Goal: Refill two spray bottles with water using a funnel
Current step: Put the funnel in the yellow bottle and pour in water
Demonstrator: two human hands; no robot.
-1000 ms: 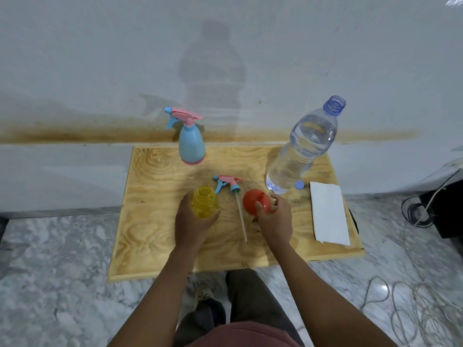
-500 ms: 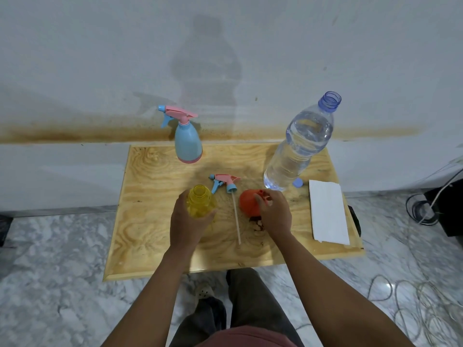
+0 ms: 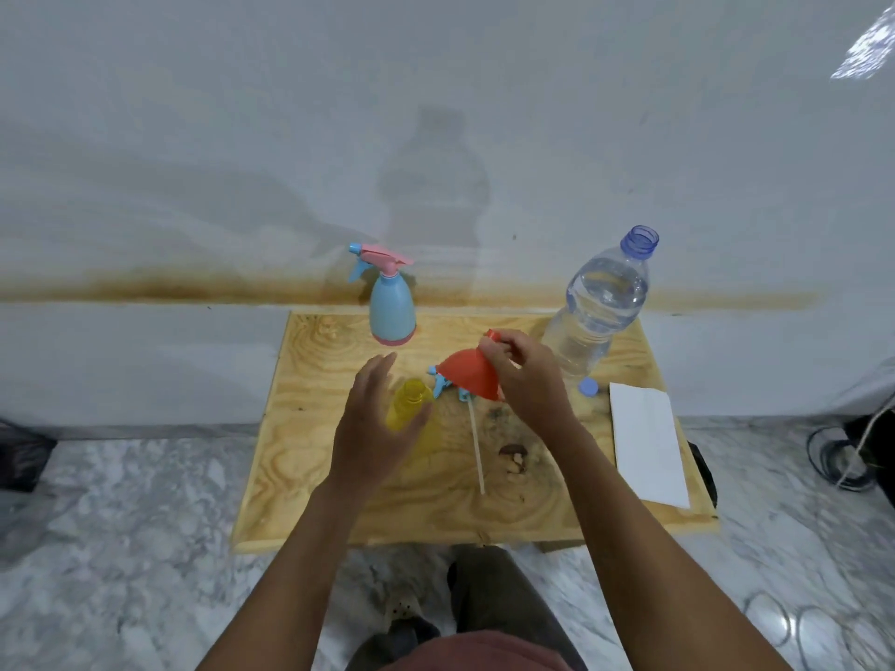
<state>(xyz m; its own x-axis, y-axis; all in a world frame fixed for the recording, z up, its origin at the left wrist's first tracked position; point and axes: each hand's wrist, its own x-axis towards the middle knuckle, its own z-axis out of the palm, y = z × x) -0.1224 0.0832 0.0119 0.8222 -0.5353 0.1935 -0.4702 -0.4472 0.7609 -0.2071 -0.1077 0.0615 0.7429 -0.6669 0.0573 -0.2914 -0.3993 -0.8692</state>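
Head view: an orange funnel (image 3: 469, 375) is gripped by the right hand (image 3: 525, 380), raised beside the yellow bottle (image 3: 412, 408). That uncapped bottle is loosely cupped by the left hand (image 3: 375, 428), fingers spread.

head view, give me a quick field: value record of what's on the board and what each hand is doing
surface: plywood board on a marble floor
right hand: grip on the red funnel by its spout, lifted, wide mouth facing down
left hand: open, beside the yellow spray bottle, which has no top
loose trigger sprayer head: lying on the board, dip tube pointing toward the person
blue spray bottle: upright at the back, pink trigger on
water bottle: uncapped, mostly full
blue cap: on the board by the water bottle
white folded paper: right edge
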